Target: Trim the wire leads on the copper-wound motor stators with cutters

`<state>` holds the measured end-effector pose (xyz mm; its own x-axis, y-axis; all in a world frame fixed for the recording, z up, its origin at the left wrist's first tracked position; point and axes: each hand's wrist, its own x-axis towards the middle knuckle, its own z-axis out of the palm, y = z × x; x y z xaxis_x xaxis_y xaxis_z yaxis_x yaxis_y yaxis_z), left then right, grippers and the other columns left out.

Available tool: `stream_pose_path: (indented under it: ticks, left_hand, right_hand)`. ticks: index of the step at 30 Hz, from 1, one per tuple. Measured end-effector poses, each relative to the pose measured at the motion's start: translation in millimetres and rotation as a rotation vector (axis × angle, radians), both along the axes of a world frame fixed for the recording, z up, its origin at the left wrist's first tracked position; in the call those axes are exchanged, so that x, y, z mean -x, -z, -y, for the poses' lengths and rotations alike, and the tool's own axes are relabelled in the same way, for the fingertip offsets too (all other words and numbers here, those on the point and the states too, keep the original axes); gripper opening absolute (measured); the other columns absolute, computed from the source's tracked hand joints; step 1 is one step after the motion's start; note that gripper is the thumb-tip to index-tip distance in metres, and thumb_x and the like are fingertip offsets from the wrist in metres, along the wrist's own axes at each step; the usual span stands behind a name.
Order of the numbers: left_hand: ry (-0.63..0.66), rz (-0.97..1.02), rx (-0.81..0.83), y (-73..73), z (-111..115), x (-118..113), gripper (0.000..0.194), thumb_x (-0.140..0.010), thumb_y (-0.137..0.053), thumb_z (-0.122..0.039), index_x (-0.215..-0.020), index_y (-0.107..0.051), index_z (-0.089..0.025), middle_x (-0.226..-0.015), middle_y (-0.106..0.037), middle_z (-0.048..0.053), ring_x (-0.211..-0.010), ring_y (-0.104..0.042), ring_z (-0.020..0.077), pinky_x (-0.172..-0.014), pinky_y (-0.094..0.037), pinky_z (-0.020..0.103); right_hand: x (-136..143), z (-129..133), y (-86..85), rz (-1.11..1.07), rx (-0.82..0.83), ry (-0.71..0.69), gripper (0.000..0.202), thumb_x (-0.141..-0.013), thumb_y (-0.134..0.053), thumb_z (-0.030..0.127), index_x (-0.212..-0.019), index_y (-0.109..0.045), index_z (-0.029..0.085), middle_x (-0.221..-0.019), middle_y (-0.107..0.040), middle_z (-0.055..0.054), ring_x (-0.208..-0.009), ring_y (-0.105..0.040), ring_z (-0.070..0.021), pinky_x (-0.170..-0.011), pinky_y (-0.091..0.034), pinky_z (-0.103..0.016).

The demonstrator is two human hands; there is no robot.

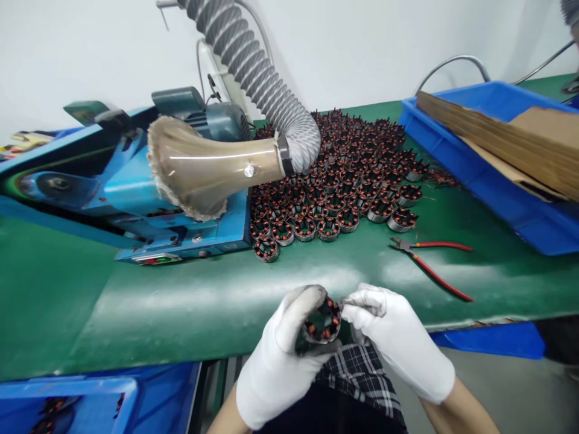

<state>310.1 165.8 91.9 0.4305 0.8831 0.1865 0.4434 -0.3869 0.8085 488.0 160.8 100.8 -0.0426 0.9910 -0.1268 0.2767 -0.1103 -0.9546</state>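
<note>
My left hand (289,355), in a white glove, is wrapped round a ring-shaped metal part with copper windings (326,325) near the table's front edge. My right hand (391,328), also gloved in white, is at the right side of that ring, its thumb and fingertips pinched together. Whatever those fingertips hold, if anything, is too small to make out. Red-handled cutters (432,265) lie with handles apart on the green table (181,307), up and to the right of my hands. Many similar wound rings (328,228) stand packed together beyond my hands.
A blue machine (131,193) with a funnel-shaped hood (203,166) and grey hose (253,66) stands at the left. At the right, a blue bin (502,214) holds cardboard (511,144). Another blue bin (108,386) sits below the table edge at lower left.
</note>
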Motion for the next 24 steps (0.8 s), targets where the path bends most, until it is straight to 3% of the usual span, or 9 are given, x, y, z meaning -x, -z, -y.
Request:
stream_pose_path:
  ticks: [3, 5, 8, 11, 13, 15, 19, 21, 24]
  left_hand:
    - [-0.054, -0.098, -0.058, 4.5, -3.3, -1.0, 0.058, -0.066, -0.067, -0.014, -0.118, -0.044, -0.027, -0.121, -0.045, 0.008, -0.120, -0.039, 0.0266, -0.098, -0.039, 0.043]
    - [-0.051, -0.107, 0.062, 9.3, -6.5, -1.9, 0.062, -0.060, -0.072, -0.014, -0.115, -0.047, -0.026, -0.121, -0.047, 0.007, -0.115, -0.045, 0.0256, -0.096, -0.041, 0.041]
    - [-0.091, -0.011, 0.301, 17.6, -9.3, -3.9, 0.058, -0.060, -0.069, -0.011, -0.113, -0.048, -0.025, -0.114, -0.056, 0.004, -0.102, -0.056, 0.0206, -0.089, -0.047, 0.035]
    - [-0.120, 0.135, 0.390, 21.0, -9.0, -4.5, 0.047, -0.061, -0.067, -0.012, -0.104, -0.053, -0.023, -0.108, -0.059, 0.004, -0.098, -0.058, 0.0207, -0.084, -0.049, 0.035]
    - [-0.084, 0.201, 0.356, 19.5, -7.2, -3.1, 0.033, -0.062, -0.068, -0.017, -0.093, -0.057, -0.022, -0.103, -0.060, 0.005, -0.097, -0.058, 0.0227, -0.084, -0.050, 0.037]
    - [-0.067, 0.197, 0.252, 17.1, -4.7, -0.9, 0.025, -0.067, -0.066, -0.021, -0.091, -0.058, -0.023, -0.101, -0.059, 0.006, -0.097, -0.058, 0.0234, -0.083, -0.050, 0.039]
    - [-0.101, 0.028, -0.043, 13.8, -3.1, 2.6, 0.051, -0.066, -0.066, -0.016, -0.113, -0.048, -0.024, -0.116, -0.049, 0.009, -0.111, -0.047, 0.0252, -0.092, -0.043, 0.042]
    - [-0.038, -0.003, -0.008, 11.9, -5.9, 3.4, 0.050, -0.066, -0.063, -0.010, -0.111, -0.049, -0.025, -0.115, -0.050, 0.008, -0.110, -0.048, 0.0232, -0.092, -0.043, 0.040]
    - [0.125, 0.090, 0.217, 8.5, -11.1, 3.4, 0.040, -0.065, -0.062, -0.007, -0.100, -0.054, -0.024, -0.104, -0.056, 0.004, -0.097, -0.056, 0.0188, -0.085, -0.048, 0.033]
  right_hand:
    - [1.3, -2.0, -3.6, -0.149, 0.123, -0.015, 0.020, -0.072, -0.053, 0.025, -0.053, -0.052, 0.018, -0.050, -0.044, 0.003, -0.044, -0.042, -0.0116, -0.044, -0.035, -0.022]
    - [3.1, -2.6, -1.2, -0.145, 0.131, 0.020, 0.019, -0.071, -0.055, 0.025, -0.054, -0.053, 0.018, -0.051, -0.046, 0.003, -0.045, -0.044, -0.0117, -0.046, -0.037, -0.022]
    - [5.2, -2.1, 8.1, -0.048, 0.042, 0.081, 0.012, -0.072, -0.055, 0.023, -0.063, -0.060, 0.018, -0.059, -0.054, 0.001, -0.055, -0.051, -0.0146, -0.054, -0.042, -0.024]
    - [5.0, -0.7, 16.9, 0.158, -0.158, 0.062, 0.015, -0.075, -0.051, 0.023, -0.071, -0.065, 0.019, -0.065, -0.057, -0.002, -0.063, -0.054, -0.0178, -0.062, -0.043, -0.028]
    - [4.1, -0.5, 19.3, 0.234, -0.212, 0.026, 0.019, -0.076, -0.049, 0.023, -0.066, -0.065, 0.019, -0.064, -0.057, -0.003, -0.063, -0.053, -0.0185, -0.061, -0.042, -0.029]
    - [3.4, -1.1, 18.5, 0.152, -0.104, -0.009, 0.019, -0.075, -0.049, 0.022, -0.060, -0.061, 0.018, -0.060, -0.054, -0.002, -0.058, -0.051, -0.0170, -0.055, -0.040, -0.027]
    - [3.3, -4.0, 11.9, -0.238, 0.245, -0.047, 0.018, -0.072, -0.052, 0.029, -0.059, -0.051, 0.017, -0.050, -0.046, 0.003, -0.044, -0.044, -0.0121, -0.044, -0.036, -0.022]
    - [4.4, -5.1, 9.2, -0.245, 0.254, -0.039, 0.020, -0.073, -0.051, 0.031, -0.058, -0.049, 0.018, -0.048, -0.045, 0.003, -0.043, -0.043, -0.0120, -0.044, -0.036, -0.022]
    - [7.3, -5.5, 9.6, 0.048, 0.033, 0.031, 0.020, -0.072, -0.048, 0.027, -0.056, -0.054, 0.018, -0.055, -0.051, -0.001, -0.053, -0.048, -0.0157, -0.052, -0.040, -0.026]
